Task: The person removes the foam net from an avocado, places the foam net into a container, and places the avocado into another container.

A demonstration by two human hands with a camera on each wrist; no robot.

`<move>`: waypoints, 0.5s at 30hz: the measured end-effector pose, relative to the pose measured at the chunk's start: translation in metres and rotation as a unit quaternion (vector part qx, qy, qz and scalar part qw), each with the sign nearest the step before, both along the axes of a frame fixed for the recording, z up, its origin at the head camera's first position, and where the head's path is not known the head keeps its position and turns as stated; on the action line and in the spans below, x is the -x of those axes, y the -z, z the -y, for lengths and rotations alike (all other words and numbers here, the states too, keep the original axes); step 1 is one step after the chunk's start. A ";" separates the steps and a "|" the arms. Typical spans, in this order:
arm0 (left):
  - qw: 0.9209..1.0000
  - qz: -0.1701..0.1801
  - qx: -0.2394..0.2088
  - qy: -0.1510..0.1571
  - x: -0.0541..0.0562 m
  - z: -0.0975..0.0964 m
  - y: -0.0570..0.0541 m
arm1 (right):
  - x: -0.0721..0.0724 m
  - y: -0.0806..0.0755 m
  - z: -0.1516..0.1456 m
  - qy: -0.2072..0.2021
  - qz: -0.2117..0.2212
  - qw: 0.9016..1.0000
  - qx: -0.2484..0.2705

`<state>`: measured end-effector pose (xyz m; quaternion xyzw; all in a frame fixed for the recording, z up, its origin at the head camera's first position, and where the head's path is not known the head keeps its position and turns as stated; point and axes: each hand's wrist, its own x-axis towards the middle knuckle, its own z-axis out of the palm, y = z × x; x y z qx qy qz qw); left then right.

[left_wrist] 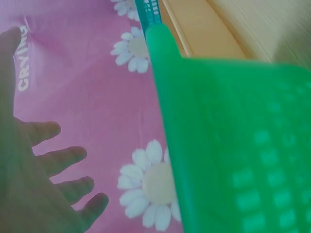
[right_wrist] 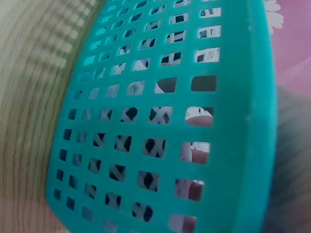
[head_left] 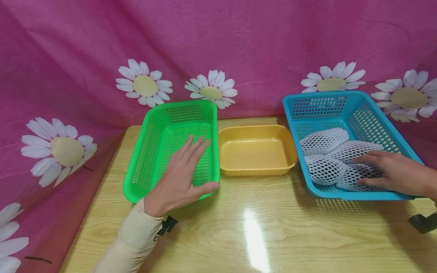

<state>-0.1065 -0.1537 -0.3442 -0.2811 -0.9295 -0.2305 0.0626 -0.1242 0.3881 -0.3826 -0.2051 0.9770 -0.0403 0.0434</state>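
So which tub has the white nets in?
The blue basket, furthest right: white nets lie in it, by the right hand. The green basket and yellow tray show none.

White glare (head_left: 255, 240) streaks the wooden table (head_left: 211, 235) in the head view; both wrist views look soft.

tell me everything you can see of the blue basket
The blue basket looks plastic, roughly rectangular, with a smooth rim and rows of small holes in its sloping walls and floor. It stands upright on the wooden table, just right of the yellow tray. White net-covered items lie in its near part; the right hand reaches in over its right side.
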 end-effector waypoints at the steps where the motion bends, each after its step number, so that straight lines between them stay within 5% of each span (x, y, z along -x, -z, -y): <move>1: 1.000 -0.001 -0.002 0.004 0.001 -0.004 0.000 | 0.000 0.001 0.000 -0.001 -0.002 1.000 -0.001; 15: 0.999 0.007 -0.015 0.033 0.005 -0.042 0.006 | 0.004 0.007 -0.002 0.026 0.057 0.998 -0.024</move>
